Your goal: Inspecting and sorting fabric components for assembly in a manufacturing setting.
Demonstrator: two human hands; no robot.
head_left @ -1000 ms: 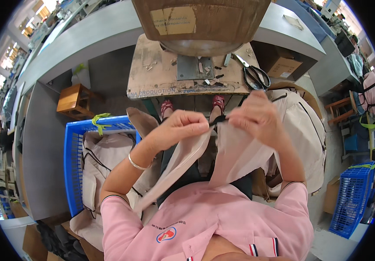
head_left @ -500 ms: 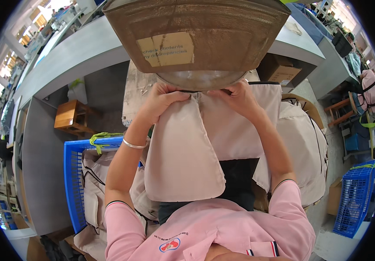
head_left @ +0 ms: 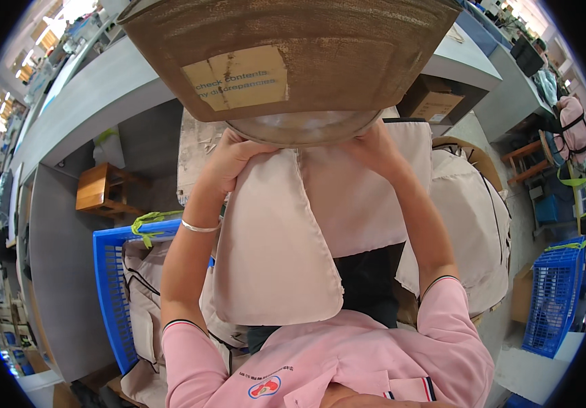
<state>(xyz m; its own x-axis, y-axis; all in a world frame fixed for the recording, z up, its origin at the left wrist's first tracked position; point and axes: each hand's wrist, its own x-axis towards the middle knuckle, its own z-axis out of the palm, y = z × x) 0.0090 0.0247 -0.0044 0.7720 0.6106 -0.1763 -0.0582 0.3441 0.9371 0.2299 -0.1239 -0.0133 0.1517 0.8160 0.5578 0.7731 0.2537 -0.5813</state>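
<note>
My left hand (head_left: pixel 233 158) is closed on the top edge of a beige fabric panel (head_left: pixel 279 245) with rounded lower corners, which hangs down over my lap. Just to its right, my right hand (head_left: pixel 376 151) grips the top of a second beige fabric piece (head_left: pixel 367 204) with a dark band along its upper edge. The two pieces meet between the hands. A brown box-shaped body (head_left: pixel 293 75) with a round rim (head_left: pixel 306 130) hangs over the work and hides my fingertips and the upper seam.
At my left stands a blue plastic basket (head_left: pixel 102 272) of beige sewn pieces. A large beige fabric bundle (head_left: pixel 459 231) lies on the right. Beyond are a wooden stool (head_left: pixel 102 190), grey benches (head_left: pixel 82 115), a cardboard box (head_left: pixel 432 102) and another blue basket (head_left: pixel 550 302).
Both hands have slid farther under the round rim, so more of the fingers is hidden. The view has shifted slightly, and the brown body looks nearer.
</note>
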